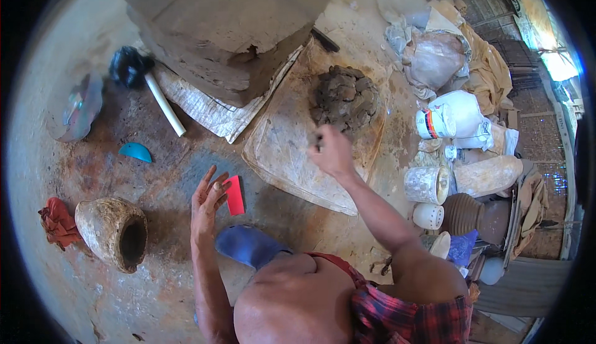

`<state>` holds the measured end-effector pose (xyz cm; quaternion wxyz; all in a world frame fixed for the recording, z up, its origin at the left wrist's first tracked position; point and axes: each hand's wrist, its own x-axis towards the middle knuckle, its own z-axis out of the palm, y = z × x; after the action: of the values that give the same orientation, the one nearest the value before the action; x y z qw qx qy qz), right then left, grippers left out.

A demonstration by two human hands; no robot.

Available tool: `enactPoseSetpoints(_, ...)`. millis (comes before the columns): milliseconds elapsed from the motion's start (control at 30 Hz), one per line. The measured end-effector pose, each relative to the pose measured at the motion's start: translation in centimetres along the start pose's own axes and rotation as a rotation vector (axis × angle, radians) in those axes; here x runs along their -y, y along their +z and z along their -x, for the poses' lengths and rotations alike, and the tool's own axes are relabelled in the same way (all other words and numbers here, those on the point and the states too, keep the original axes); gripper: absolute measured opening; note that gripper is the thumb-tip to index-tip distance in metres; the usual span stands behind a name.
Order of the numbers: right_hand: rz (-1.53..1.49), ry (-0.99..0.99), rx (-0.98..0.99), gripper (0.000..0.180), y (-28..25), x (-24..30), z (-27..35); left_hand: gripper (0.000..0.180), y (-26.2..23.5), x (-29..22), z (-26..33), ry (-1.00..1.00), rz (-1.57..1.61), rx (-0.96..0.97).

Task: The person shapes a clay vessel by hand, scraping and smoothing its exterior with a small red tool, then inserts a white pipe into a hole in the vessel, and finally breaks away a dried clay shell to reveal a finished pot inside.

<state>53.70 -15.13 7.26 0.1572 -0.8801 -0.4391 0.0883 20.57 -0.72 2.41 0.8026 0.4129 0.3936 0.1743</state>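
My left hand (208, 201) is raised over the floor with its fingers apart and smeared with clay. A flat red rectangular piece (235, 196) shows right beside its fingertips; whether they touch it I cannot tell. My right hand (333, 151) is closed, fingers curled, just on the near side of a heap of dark wet clay (345, 99). What those fingers hold, if anything, is hidden. The heap rests on a pale, clay-stained cloth sheet (292, 158). Behind it to the left stands a large block of grey clay (217, 40).
On the left are a turquoise half-round piece (135, 152), a white tube (165, 105), a black plastic bag (129, 67), a clay-crusted pot (112, 232) and a red cloth (59, 223). Buckets (427, 184), pots and sacks line the right side. A blue boot (251, 245) is near my leg.
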Motion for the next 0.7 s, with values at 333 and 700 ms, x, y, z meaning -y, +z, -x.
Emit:
enactPoseSetpoints(333,0.323,0.368,-0.541,0.098,-0.4,-6.3,0.5,0.084,0.8,-0.3,-1.1,0.032,0.02,0.018)
enactPoseSetpoints(700,0.251,0.512,-0.393,0.102,-0.4,-6.3,-1.5,0.074,1.0,2.7,-1.6,0.056,0.103,0.071)
